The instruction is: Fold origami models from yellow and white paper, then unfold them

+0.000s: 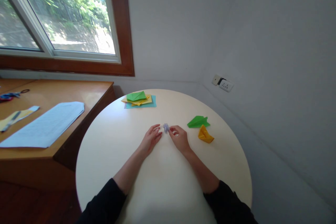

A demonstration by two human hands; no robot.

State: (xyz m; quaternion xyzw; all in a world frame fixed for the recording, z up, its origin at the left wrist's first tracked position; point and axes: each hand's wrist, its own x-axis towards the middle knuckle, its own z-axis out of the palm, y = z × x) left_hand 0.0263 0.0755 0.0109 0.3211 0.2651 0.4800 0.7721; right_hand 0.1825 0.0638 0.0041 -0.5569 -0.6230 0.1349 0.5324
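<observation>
A small pale lilac folded paper piece (166, 128) sits between my two hands on the round white table (110, 136). My right hand (179, 138) pinches its right side with the fingertips. Just left of the piece, my left hand (151, 139) lies flat on the table with fingers stretched toward it; whether the fingertips touch the piece is unclear. A green folded paper (198, 121) and a yellow folded paper (205, 135) lie just right of my right hand.
A stack of coloured paper sheets (139, 99) with a green folded piece on top lies at the table's far edge. A wooden desk (86, 92) at left holds a white sheet (46, 124), a pen and scissors (12, 95). Walls close in behind and at right.
</observation>
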